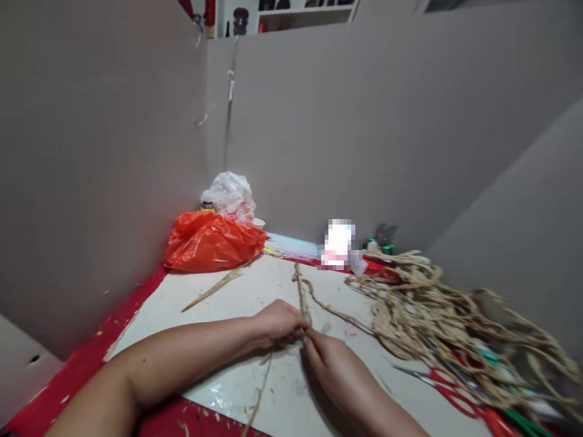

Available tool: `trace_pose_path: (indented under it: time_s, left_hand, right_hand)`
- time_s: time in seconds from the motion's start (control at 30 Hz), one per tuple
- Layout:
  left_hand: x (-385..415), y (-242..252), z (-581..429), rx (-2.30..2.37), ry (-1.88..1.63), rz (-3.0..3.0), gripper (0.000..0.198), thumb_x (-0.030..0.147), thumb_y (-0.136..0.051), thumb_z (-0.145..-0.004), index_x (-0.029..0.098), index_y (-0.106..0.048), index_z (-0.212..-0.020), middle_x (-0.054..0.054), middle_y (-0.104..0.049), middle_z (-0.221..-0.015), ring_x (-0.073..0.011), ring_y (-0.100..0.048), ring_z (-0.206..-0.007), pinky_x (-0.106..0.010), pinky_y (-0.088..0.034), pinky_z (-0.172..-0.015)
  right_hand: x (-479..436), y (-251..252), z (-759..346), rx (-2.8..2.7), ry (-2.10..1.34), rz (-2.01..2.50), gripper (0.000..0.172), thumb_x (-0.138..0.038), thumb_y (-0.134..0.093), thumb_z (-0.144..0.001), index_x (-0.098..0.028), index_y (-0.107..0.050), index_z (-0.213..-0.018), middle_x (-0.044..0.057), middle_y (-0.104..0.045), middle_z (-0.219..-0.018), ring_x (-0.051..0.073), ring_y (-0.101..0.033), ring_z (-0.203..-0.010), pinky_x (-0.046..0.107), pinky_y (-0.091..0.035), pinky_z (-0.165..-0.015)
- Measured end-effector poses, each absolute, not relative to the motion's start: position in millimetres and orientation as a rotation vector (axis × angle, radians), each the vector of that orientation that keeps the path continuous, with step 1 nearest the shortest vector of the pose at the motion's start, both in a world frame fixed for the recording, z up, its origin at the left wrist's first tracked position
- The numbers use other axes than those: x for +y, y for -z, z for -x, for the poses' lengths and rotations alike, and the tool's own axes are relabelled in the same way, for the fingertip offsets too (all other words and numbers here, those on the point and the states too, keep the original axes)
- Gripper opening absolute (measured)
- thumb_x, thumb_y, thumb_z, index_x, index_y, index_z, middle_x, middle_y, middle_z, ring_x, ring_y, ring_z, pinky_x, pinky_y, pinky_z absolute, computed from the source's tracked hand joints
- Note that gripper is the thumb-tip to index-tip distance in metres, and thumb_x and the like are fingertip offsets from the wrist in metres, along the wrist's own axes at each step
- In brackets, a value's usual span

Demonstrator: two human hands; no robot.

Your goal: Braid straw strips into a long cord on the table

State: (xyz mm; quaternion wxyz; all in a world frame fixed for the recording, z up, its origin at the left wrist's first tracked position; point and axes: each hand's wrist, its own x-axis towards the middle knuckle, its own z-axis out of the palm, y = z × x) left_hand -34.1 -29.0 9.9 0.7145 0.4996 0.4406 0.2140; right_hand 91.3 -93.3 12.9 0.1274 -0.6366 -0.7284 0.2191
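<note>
My left hand (279,321) and my right hand (324,358) meet over the white board (282,279), fingertips close together. Both pinch the near end of a tan fibre cord (302,294), which runs away from me and has a knotted far end. A thinner length of twisted cord (334,312) branches from it toward the pile at the right. Below my left hand a loose fibre strand (259,400) trails to the board's near edge. The exact spot between my fingertips is partly hidden.
On the right lies a heap of tan cord (419,309), with red-handled scissors (449,388) beside it. A tapered dry fibre piece (212,290) rests at left. Behind it sit an orange plastic bag (214,243) and a white bag (232,194). Grey panels (319,127) enclose the red table (86,358).
</note>
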Motion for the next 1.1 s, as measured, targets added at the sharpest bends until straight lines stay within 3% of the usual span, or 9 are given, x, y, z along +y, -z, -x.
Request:
trace_pose_path:
  time_s: [0.13, 0.27, 0.37, 0.43, 0.5, 0.6, 0.67, 0.93, 1.1]
  left_hand:
    - [-27, -11, 35, 0.876, -0.478, -1.127, 0.02, 0.026, -0.064, -0.061, 0.017, -0.048, -0.052, 0.009, -0.034, -0.035, -0.0038, -0.02, -0.03, -0.022, -0.008, -0.035]
    - [-25, -13, 37, 0.837, -0.472, -1.132, 0.019, 0.029, -0.068, -0.061, 0.015, -0.055, -0.057, 0.01, -0.031, -0.033, -0.0035, -0.019, -0.03, -0.023, -0.009, -0.037]
    - [-23, -14, 40, 0.808, -0.453, -1.118, 0.024, 0.033, -0.072, -0.059, 0.016, -0.055, -0.058, 0.011, -0.029, -0.034, -0.0031, -0.019, -0.031, -0.022, -0.009, -0.038]
    - [-22, -15, 41, 0.785, -0.444, -1.097, 0.027, 0.033, -0.073, -0.057, 0.016, -0.052, -0.056, 0.011, -0.029, -0.034, -0.0028, -0.019, -0.031, -0.023, -0.009, -0.039]
    - [-22, -14, 41, 0.785, -0.438, -1.082, 0.026, 0.031, -0.072, -0.057, 0.016, -0.051, -0.055, 0.01, -0.031, -0.035, -0.0029, -0.02, -0.032, -0.023, -0.009, -0.039]
    - [-22, -9, 40, 0.83, -0.432, -1.101, 0.023, 0.027, -0.068, -0.061, 0.017, -0.049, -0.055, 0.009, -0.035, -0.037, -0.0038, -0.023, -0.033, -0.023, -0.011, -0.039]
    - [-20, -6, 40, 0.852, -0.372, -1.141, 0.02, 0.025, -0.065, -0.066, 0.016, -0.05, -0.056, 0.008, -0.038, -0.04, -0.0041, -0.026, -0.034, -0.022, -0.013, -0.04]
    - [-16, -8, 48, 0.935, -0.415, -1.663, 0.011, 0.021, -0.056, -0.07, 0.014, -0.053, -0.063, 0.008, -0.04, -0.05, -0.005, -0.032, -0.047, -0.02, -0.024, -0.047]
    - [-21, -25, 51, 0.882, -0.229, -1.702, 0.011, 0.022, -0.05, -0.073, 0.015, -0.055, -0.067, 0.007, -0.042, -0.049, -0.0053, -0.033, -0.041, -0.02, -0.027, -0.044]
  right_hand:
    - [-115, -32, -85, -2.357, -0.455, 2.004, 0.032, -0.023, -0.033, -0.089, -0.014, -0.064, -0.09, 0.015, -0.071, -0.081, 0.025, -0.066, -0.073, 0.028, -0.038, -0.061]
    - [-120, -48, -102, -2.253, -0.552, 1.792, 0.039, -0.042, -0.036, -0.09, -0.019, -0.06, -0.068, 0.007, -0.067, -0.066, 0.02, -0.061, -0.061, 0.026, -0.037, -0.056]
    - [-98, -51, -119, -1.912, -0.452, 1.746, 0.041, -0.053, -0.037, -0.086, -0.02, -0.058, -0.073, 0.006, -0.065, -0.07, 0.02, -0.059, -0.066, 0.028, -0.04, -0.061]
    - [-82, -44, -124, -1.783, -0.688, 1.64, 0.04, -0.056, -0.043, -0.081, -0.019, -0.057, -0.078, 0.007, -0.064, -0.074, 0.02, -0.059, -0.068, 0.028, -0.042, -0.06]
    - [-72, -31, -122, -1.67, -1.134, 1.54, 0.043, -0.059, -0.045, -0.077, -0.018, -0.056, -0.076, 0.003, -0.059, -0.064, 0.016, -0.053, -0.054, 0.025, -0.039, -0.049]
    - [-68, -8, -119, -1.496, -1.595, 1.482, 0.048, -0.066, -0.048, -0.072, -0.018, -0.051, -0.068, -0.007, -0.035, -0.043, 0.006, -0.024, -0.034, 0.02, -0.017, -0.035]
    - [-66, 3, -121, -1.412, -1.679, 1.485, 0.046, -0.065, -0.055, -0.069, -0.018, -0.05, -0.066, -0.01, -0.025, -0.043, 0.004, -0.015, -0.037, 0.018, -0.01, -0.036]
    - [-66, 0, -119, -0.998, -1.965, 1.364, 0.035, -0.043, -0.057, -0.074, -0.019, -0.039, -0.058, -0.011, -0.022, -0.043, 0.002, -0.007, -0.036, 0.015, -0.004, -0.034]
    - [-70, 2, -109, -0.824, -1.82, 1.367, 0.018, -0.028, -0.051, -0.075, -0.016, -0.05, -0.062, -0.012, -0.019, -0.041, 0.002, -0.007, -0.034, 0.014, -0.005, -0.033]
